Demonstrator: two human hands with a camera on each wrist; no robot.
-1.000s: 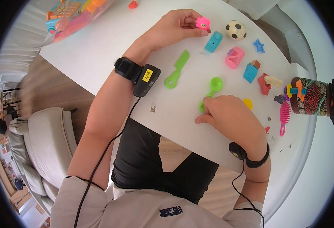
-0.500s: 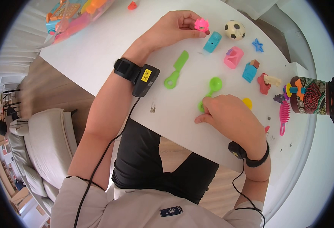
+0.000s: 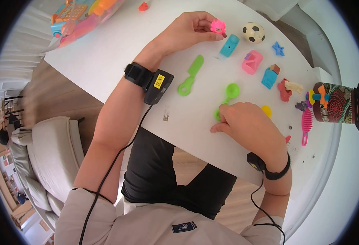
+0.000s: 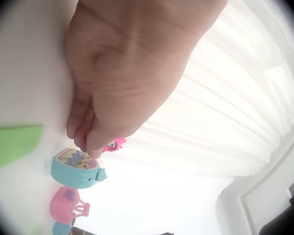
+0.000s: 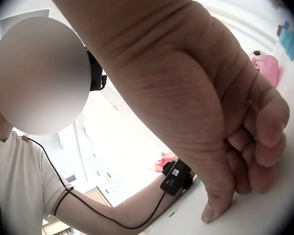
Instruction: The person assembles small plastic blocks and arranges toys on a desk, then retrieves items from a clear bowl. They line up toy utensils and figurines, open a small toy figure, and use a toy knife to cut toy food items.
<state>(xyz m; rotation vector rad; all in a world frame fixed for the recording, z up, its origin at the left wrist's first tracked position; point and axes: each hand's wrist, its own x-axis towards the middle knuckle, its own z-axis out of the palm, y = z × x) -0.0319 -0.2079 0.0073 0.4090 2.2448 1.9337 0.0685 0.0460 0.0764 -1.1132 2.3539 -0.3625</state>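
Note:
In the head view, my left hand [image 3: 187, 32] pinches a small spiky pink toy [image 3: 218, 27] between thumb and fingers, beside a turquoise toy [image 3: 229, 45]. The left wrist view shows the pink toy [image 4: 115, 145] at the fingertips, just above the table. My right hand [image 3: 251, 124] rests on the table with loosely curled fingers, over the lower end of a green double-ended scoop [image 3: 232, 90]. Its fingers [image 5: 265, 171] hold nothing visible in the right wrist view; whether they touch the scoop cannot be told. A green toy knife [image 3: 193, 69] lies between the hands.
A black-and-white ball [image 3: 253, 32], pink cup-like toy [image 3: 252, 62], blue star [image 3: 278, 49] and pink comb [image 3: 306, 126] lie on the right half of the table [image 3: 163, 116]. A patterned cylinder [image 3: 334, 103] stands at the right edge; a clear container of toys [image 3: 83, 22] is at upper left.
The pink toy has tilted slightly in my left fingers and back again. My right hand keeps its place by the green scoop.

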